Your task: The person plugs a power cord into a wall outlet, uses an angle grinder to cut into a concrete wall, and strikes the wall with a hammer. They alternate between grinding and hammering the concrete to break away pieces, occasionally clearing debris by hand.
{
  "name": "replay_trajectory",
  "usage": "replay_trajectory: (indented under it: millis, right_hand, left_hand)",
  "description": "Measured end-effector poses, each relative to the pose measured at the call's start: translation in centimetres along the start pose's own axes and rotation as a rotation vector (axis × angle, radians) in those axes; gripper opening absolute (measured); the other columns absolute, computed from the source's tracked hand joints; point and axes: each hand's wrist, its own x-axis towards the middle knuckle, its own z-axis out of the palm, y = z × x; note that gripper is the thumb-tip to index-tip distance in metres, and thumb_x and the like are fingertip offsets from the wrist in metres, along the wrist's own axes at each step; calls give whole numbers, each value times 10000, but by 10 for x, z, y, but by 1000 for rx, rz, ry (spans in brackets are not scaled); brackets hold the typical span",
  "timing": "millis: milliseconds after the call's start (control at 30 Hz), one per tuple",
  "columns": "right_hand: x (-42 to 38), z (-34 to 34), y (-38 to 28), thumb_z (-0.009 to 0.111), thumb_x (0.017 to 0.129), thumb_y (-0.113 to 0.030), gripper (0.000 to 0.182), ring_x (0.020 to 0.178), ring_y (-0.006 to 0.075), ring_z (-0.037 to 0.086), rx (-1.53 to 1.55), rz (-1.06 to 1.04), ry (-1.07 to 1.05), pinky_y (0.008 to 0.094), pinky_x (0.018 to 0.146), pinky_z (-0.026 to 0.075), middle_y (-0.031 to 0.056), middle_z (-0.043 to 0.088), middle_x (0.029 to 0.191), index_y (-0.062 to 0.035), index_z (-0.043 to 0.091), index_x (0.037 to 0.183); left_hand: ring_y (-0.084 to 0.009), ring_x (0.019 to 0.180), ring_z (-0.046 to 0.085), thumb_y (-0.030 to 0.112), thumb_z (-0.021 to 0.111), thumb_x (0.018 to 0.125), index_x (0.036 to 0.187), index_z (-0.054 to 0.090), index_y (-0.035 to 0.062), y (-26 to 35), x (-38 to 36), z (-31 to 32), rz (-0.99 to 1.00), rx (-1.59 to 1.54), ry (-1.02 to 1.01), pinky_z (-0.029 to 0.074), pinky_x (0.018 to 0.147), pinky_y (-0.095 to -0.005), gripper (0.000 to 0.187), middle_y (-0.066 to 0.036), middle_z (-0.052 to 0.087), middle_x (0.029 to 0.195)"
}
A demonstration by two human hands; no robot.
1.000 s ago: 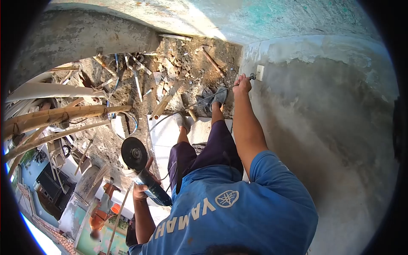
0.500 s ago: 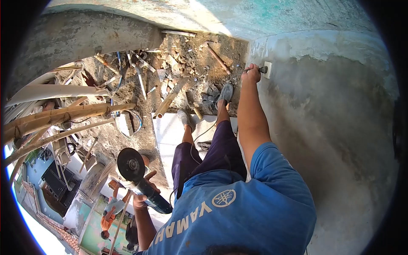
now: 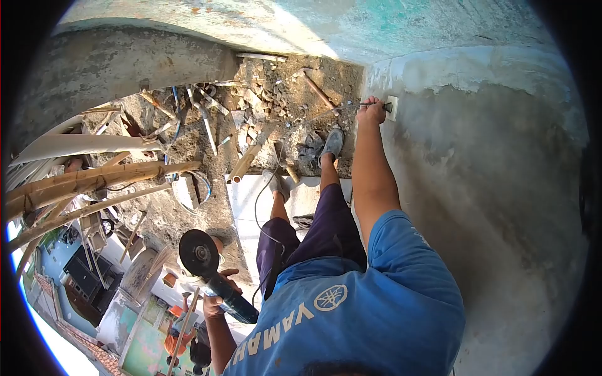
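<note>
Angle grinder [image 3: 231,299]: one, with dark disc [image 3: 199,252]; between 7 and 8 o'clock from centre, disc toward 10 o'clock on the tool.
Left hand [image 3: 214,306]: wrapped around the grinder's body, some fingers extended past its far side.
Right hand [image 3: 373,113]: between 1 and 2 o'clock, arm outstretched; fingers curled together, pinching a dark plug [image 3: 387,108]. Plug at the face of a pale wall socket [image 3: 394,102]; depth of insertion cannot be told.
Cord [image 3: 256,210]: thin, looping from the right hand toward the lap.
Hammer [image 3: 320,91]: on rubble-strewn ground, 12 o'clock.
Bamboo poles [image 3: 103,178]: 9 o'clock.
Co-worker in orange [image 3: 170,343]: 7 o'clock, in the distance.
</note>
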Motion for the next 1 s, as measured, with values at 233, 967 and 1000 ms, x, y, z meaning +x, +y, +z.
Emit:
replay_trajectory:
  millis: [233, 967, 1000]
  right_hand:
    - [-8, 10, -15, 482, 972, -149, 156, 687, 174, 598, -131, -18, 168, 269, 534, 481, 96, 603, 827, -1, 486, 923]
    - [-180, -108, 40, 634, 860, -503, 674, 1119, 356, 550, -1860, -321, -1213, 418, 963, 437, 232, 540, 1229, 4, 485, 1278]
    - [-175, -101, 44, 634, 860, -503, 674, 1119, 356, 550, -1857, -326, -1215, 418, 963, 437, 232, 540, 1229, 4, 485, 1278]
  left_hand:
    - [-332, 766, 679, 241, 787, 489, 1056, 545, -36, 4, 2, 5, -7, 1, -1, 561, 690, -418, 675, -316, 553, 1119]
    - [-293, 863, 626, 323, 734, 628, 1082, 517, 4, 16, 128, 62, 62, -175, -134, 557, 723, -383, 596, -158, 576, 936]
    - [-293, 863, 626, 323, 734, 628, 1082, 517, 4, 16, 131, 68, 66, -175, -136, 557, 723, -383, 596, -158, 576, 936]
